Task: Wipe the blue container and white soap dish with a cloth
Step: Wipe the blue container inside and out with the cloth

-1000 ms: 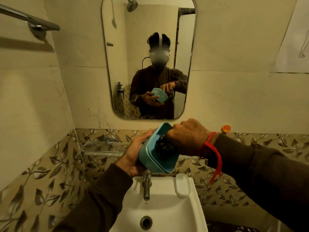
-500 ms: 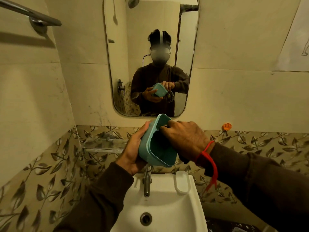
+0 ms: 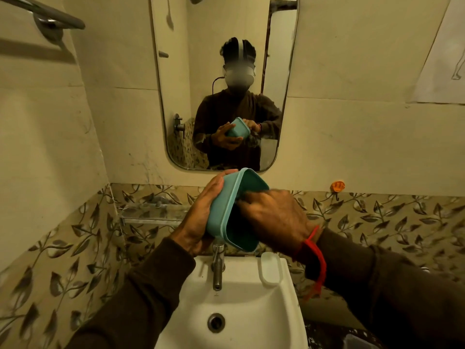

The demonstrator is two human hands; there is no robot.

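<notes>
Beige bathroom wall and a leaf-patterned tile band are filling the background, with the mirror (image 3: 224, 81) at twelve o'clock and the white sink (image 3: 234, 306) at six o'clock below our hands.

We are holding the blue container (image 3: 227, 210) tilted on its side above the tap (image 3: 218, 267), its open mouth facing toward four o'clock. Our left hand (image 3: 201, 217) is wrapping round its outer wall from nine o'clock, fingers curled over the far edge, so this grip is closed on the container. Our right hand (image 3: 274, 217) is reaching into the mouth from three o'clock with curled, slightly blurred fingers.

A second ago a dark bundle of cloth was showing inside the container under that hand. Now the hand is sitting deeper and higher along the inner wall, and the cloth is hidden behind it, so we cannot tell for sure what this grip is holding. The container is also being tipped more upright than before, rim rising toward the mirror.

We are judging from this that the wiping stroke is travelling round the inside of the container, and that this first half of the task is under way but unfinished. The white soap dish (image 3: 271, 272) is lying untouched on the sink ledge at five o'clock from the tap, waiting for its turn.
</notes>
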